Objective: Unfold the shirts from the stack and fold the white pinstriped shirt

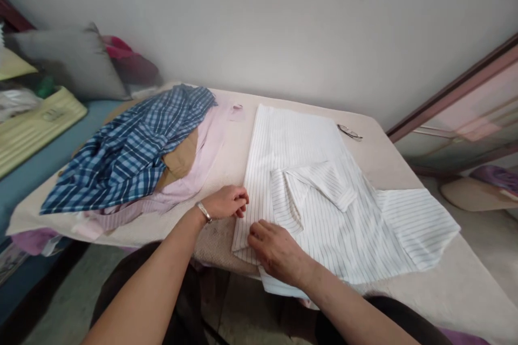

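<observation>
- White cotton with thin dark stripes: the striped shirt (324, 194) lies flat on the padded table (404, 161), its long axis running from the near edge, by your body, toward the far wall, with one sleeve folded across the middle.
- Your left hand (226, 202) sits at the shirt's left folded edge, fingers curled in and pinching the cloth at the crease, as far as the head view shows.
- Your right hand (277, 250) lies palm down on the shirt's near left corner, fingers flat and pressing, closed on nothing.
- Both hands are on the shirt's left side; the body of the garment stretches away to the right and forward of them, and the right hand is the nearer to its unfolded right part (416, 221), which spreads toward the table's right edge.
- Just left of your left hand, a heap of clothes with a blue checked shirt (129, 151) on top crowds that side.
- Spectacles (350, 132) rest on the table beyond the shirt's far right corner, apart from it.
</observation>
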The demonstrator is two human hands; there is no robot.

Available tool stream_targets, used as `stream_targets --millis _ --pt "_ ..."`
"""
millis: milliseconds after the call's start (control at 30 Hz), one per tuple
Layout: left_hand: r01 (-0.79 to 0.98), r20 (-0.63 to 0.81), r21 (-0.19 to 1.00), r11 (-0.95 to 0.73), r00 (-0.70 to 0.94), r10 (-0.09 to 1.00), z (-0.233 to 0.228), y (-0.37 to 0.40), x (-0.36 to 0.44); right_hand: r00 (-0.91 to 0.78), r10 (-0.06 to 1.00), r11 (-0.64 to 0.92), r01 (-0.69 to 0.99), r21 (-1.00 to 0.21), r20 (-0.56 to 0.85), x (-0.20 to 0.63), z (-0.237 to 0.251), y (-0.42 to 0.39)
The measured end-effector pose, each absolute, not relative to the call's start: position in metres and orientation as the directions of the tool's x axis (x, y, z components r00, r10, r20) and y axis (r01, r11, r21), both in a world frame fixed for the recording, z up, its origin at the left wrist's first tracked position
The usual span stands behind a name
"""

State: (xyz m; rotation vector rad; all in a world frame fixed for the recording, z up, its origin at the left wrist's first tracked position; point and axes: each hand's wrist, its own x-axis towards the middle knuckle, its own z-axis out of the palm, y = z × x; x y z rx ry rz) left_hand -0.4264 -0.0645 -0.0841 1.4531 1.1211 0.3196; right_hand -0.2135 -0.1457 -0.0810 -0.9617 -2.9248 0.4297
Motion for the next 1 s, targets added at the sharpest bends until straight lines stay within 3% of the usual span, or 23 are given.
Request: stream_targets --millis 133,267,367,467,533,600,667,733,833,1000 --pt "0.490 -0.418 0.859 0.146 0.508 0.753 -0.087 -0.065 -0.424 -0.801 0.598 0.783 0.593 -0.187 -0.031 -0.211 -0.089 -0.151" --pt "0.540 -0.342 0.841 0.027 0.493 0.800 -0.086 -0.068 -0.415 -0.757 0.651 0.729 0.642 -0.236 -0.050 -0.214 -0.088 -0.154" --pt "0.633 -0.038 0.735 -0.242 0.395 0.918 -0.090 -0.075 -0.401 -0.713 0.697 0.635 0.659 -0.402 -0.068 -0.202 -0.072 -0.141" --pt "0.697 0.254 0.535 -0.478 0.407 0.877 -0.108 -0.086 -0.384 -0.474 0.875 0.381 0.796 -0.470 -0.093 -0.160 -0.051 -0.112" --pt "0.702 0.297 0.426 -0.570 0.487 0.821 -0.124 -0.094 -0.375 -0.180 0.979 0.135 0.927 -0.349 -0.099 -0.121 -0.044 -0.091" --pt "0.719 0.283 0.335 -0.609 0.540 0.793 -0.139 -0.100 -0.369 0.074 0.992 -0.088 0.986 -0.142 -0.104 -0.086 -0.048 -0.072" --pt "0.742 0.270 0.269 -0.615 0.555 0.787 -0.150 -0.105 -0.366 0.196 0.973 -0.194 0.981 0.029 -0.119 -0.064 -0.060 -0.058" --pt "0.756 0.267 0.229 -0.614 0.557 0.786 -0.156 -0.107 -0.366 0.217 0.966 -0.201 0.972 0.120 -0.143 -0.055 -0.072 -0.049" --pt "0.758 0.256 0.188 -0.624 0.576 0.777 -0.157 -0.108 -0.367 0.236 0.965 -0.218 0.965 0.147 -0.117 -0.048 -0.074 -0.041" --pt "0.756 0.222 0.186 -0.628 0.590 0.776 -0.152 -0.108 -0.367 0.462 0.872 -0.475 0.878 0.052 0.164 -0.008 -0.048 -0.041"
